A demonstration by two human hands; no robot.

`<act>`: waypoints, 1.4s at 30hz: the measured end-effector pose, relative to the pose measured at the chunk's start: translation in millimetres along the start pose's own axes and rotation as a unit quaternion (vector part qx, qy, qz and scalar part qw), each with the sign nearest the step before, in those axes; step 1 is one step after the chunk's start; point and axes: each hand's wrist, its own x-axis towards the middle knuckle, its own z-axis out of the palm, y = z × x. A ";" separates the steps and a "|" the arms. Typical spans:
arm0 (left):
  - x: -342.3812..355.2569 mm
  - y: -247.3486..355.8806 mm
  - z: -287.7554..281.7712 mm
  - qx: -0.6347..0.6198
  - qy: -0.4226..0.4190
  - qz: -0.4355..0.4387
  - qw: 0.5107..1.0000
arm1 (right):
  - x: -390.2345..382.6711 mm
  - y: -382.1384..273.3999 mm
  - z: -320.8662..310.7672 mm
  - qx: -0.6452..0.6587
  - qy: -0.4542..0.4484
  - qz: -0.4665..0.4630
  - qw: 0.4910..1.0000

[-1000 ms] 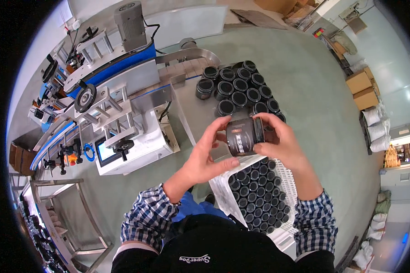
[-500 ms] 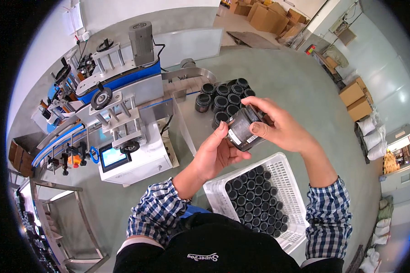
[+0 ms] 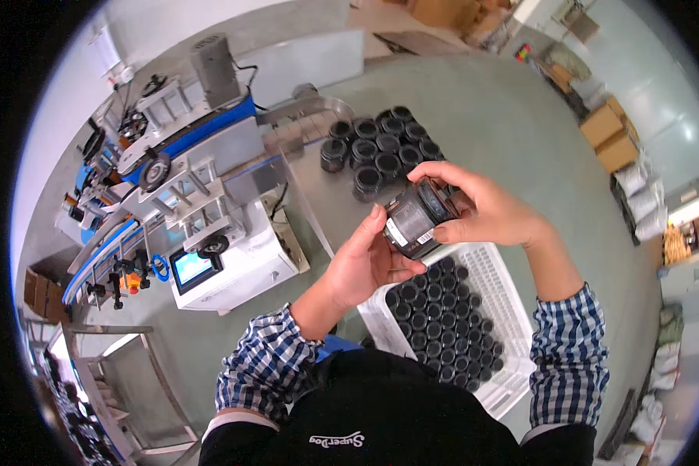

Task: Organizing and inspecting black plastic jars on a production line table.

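Observation:
A dark jar with a black lid and a small white barcode label lies tilted between my two hands. My left hand cradles it from the left and below, thumb along its side and fingers curled underneath. My right hand grips it at the lid end, forefinger over the top and thumb on its side. Just beyond stands a group of similar black-lidded jars on a steel plate. Below my hands is a white plastic basket holding several tiers or rows of these jars.
On the left stands a machine with handwheels, a motor and a lit screen, joined to a curved conveyor. A steel frame is at lower left. Cardboard boxes and sacks line the right wall.
The jar has turned from its printed front to its barcode side and moved slightly upward in my hands. My right thumb has shifted along it. The view has swung slightly.

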 end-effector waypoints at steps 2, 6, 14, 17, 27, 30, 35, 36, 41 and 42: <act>10.3 -8.2 -9.1 0.071 0.026 -0.033 0.997 | -16.3 21.9 -3.6 -0.013 0.024 0.055 0.998; 21.2 -26.0 -29.4 0.187 0.120 -0.075 0.972 | -62.4 139.4 -8.9 -0.113 0.117 0.078 0.984; 11.1 -46.5 -81.0 0.193 0.270 -0.112 0.937 | -117.4 404.2 44.9 -0.030 0.333 0.448 0.829; 3.0 -42.7 -88.0 0.187 0.314 -0.091 0.927 | -93.3 446.3 71.1 -0.075 0.393 0.515 0.758; 4.7 -42.0 -108.0 0.195 0.351 -0.096 0.911 | -76.9 503.8 83.7 -0.120 0.308 0.492 0.806; -0.2 -38.5 -116.2 0.163 0.329 -0.092 0.926 | -65.7 457.3 63.1 -0.160 0.223 0.432 0.859; -1.9 -31.1 -122.1 0.126 0.311 -0.079 0.939 | 1.2 288.4 21.7 -0.167 0.234 0.140 0.948; -3.7 -29.2 -123.7 0.121 0.310 -0.074 0.940 | 25.8 259.6 14.8 -0.209 0.227 0.111 0.945; -9.5 -26.3 -128.9 0.098 0.295 -0.054 0.949 | 143.1 214.8 3.1 -0.375 0.195 0.063 0.904; -12.4 -26.6 -132.1 0.092 0.295 -0.050 0.950 | 161.3 211.6 3.6 -0.438 0.148 0.103 0.881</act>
